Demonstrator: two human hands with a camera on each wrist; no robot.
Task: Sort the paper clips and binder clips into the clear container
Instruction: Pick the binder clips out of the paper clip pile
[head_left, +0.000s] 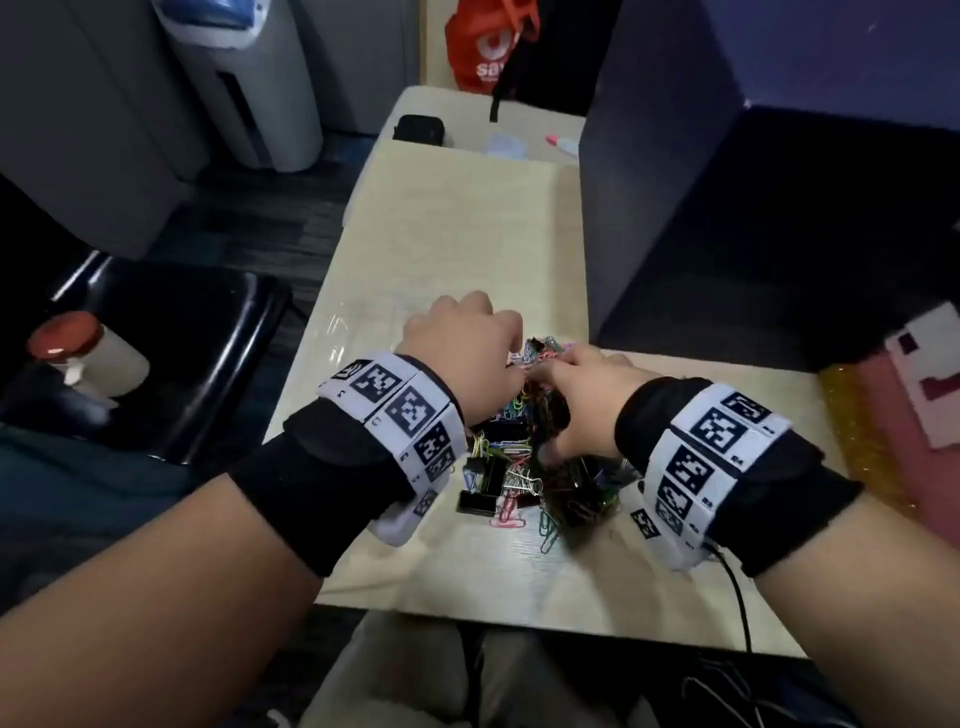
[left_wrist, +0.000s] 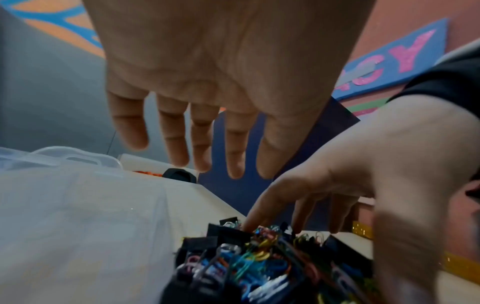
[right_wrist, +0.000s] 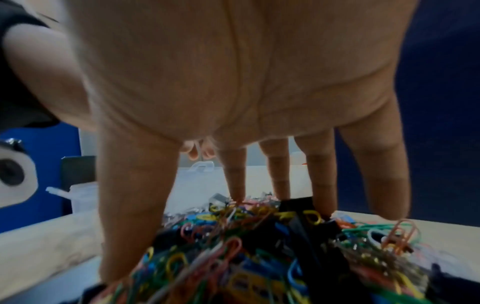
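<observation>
A mixed pile of coloured paper clips and black binder clips (head_left: 524, 467) lies on the beige table (head_left: 457, 239). The same pile (left_wrist: 259, 267) fills the bottom of both wrist views (right_wrist: 259, 246). My right hand (head_left: 550, 374) stands over it with straight, spread fingers, and its fingertips (right_wrist: 237, 195) touch the clips. My left hand (head_left: 511, 353) hovers over the pile's far edge, fingers (left_wrist: 174, 144) hanging relaxed and holding nothing. The clear container (left_wrist: 78, 205) sits on the table just left of the pile, faint in the head view (head_left: 363, 322).
A dark blue partition (head_left: 727, 208) walls the table's right side. Gold glitter and pink sheets (head_left: 878, 431) lie at the right edge. A black cable (head_left: 737, 597) trails off the near edge. A black chair (head_left: 171, 364) with a red-lidded jar (head_left: 78, 348) stands at left.
</observation>
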